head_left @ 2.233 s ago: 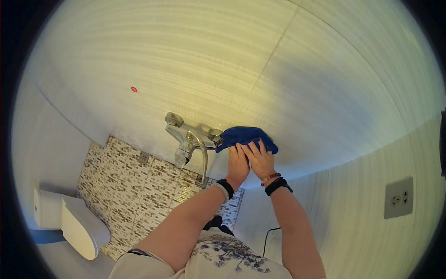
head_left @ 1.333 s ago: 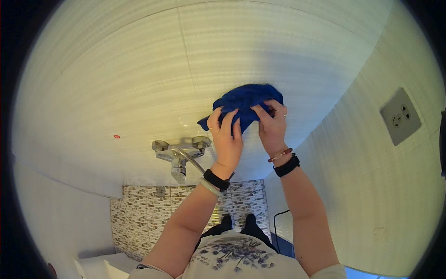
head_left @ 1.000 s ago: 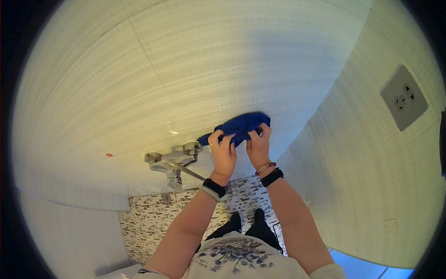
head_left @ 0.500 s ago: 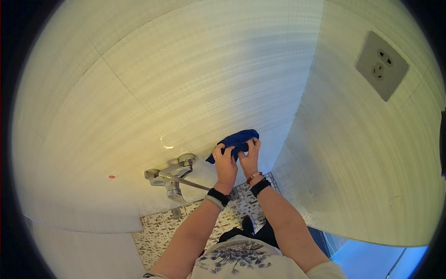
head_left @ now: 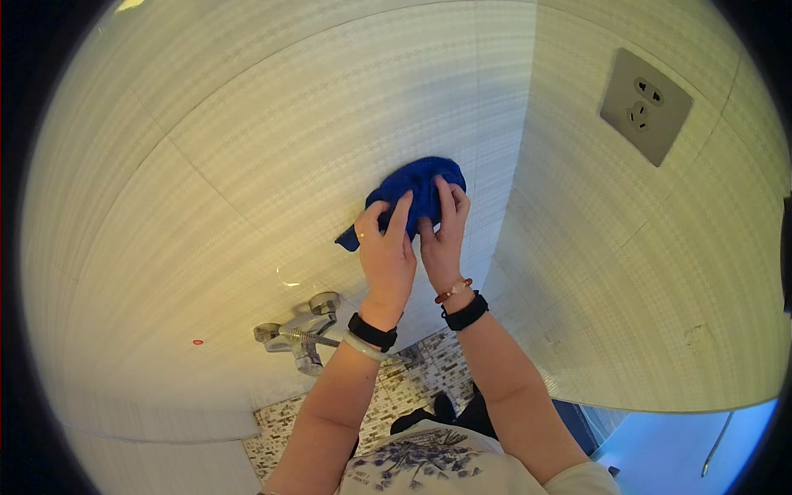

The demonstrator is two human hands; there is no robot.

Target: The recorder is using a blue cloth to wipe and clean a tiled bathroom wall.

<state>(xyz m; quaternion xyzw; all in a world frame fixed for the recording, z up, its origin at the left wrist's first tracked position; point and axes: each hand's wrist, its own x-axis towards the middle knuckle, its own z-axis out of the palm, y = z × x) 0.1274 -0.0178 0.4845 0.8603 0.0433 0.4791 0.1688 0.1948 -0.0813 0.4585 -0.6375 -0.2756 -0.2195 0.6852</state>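
A dark blue cloth (head_left: 419,177) lies bunched against the pale tiled wall (head_left: 272,140), near the corner. My left hand (head_left: 385,260) presses on its lower left part, with the fingers bent into the folds. Close beside it, my right hand (head_left: 443,235) grips the cloth's right part with curled fingers. One pointed corner of the cloth hangs out to the left of my left hand. Both palms face the wall and are hidden.
Below and left of my hands, a chrome mixer tap (head_left: 307,327) with a metal hose sticks out of the wall. A grey power socket (head_left: 647,107) is on the right-hand wall. Mosaic tiles cover the floor (head_left: 309,408). A small red mark (head_left: 198,342) shows at left.
Both hands have moved up the wall with the blue cloth, away from the tap. The cloth is more spread out. The view has shifted slightly.
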